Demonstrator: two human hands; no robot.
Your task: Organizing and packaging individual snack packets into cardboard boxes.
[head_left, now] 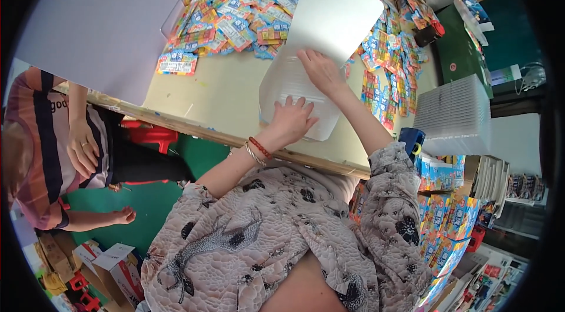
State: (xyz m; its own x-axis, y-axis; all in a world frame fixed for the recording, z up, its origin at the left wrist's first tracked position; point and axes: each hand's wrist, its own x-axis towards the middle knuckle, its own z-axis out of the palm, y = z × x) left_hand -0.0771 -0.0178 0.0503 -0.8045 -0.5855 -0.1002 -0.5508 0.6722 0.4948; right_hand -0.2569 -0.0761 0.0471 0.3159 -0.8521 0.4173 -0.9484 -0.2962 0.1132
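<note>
A clear ridged plastic tray (272, 91) lies at the table's near edge. From its far end a pale, silvery sheet with rounded corners (332, 12) extends away from me; whether the two are joined I cannot tell. My left hand (289, 118), with a red bead bracelet and a bangle on the wrist, rests on the near part of the tray, fingers spread. Further up, my right hand (322, 72) lies with its fingers stretched out where tray and sheet meet. Neither hand grips anything. Part of the tray is hidden under both hands.
Colourful flat packets (235, 18) are heaped along the table's far side and right. A stack of clear trays (453, 115) stands at the right, near a red and black roll (429, 34). A seated person (65, 153) is at my left, beside a red stool (150, 135).
</note>
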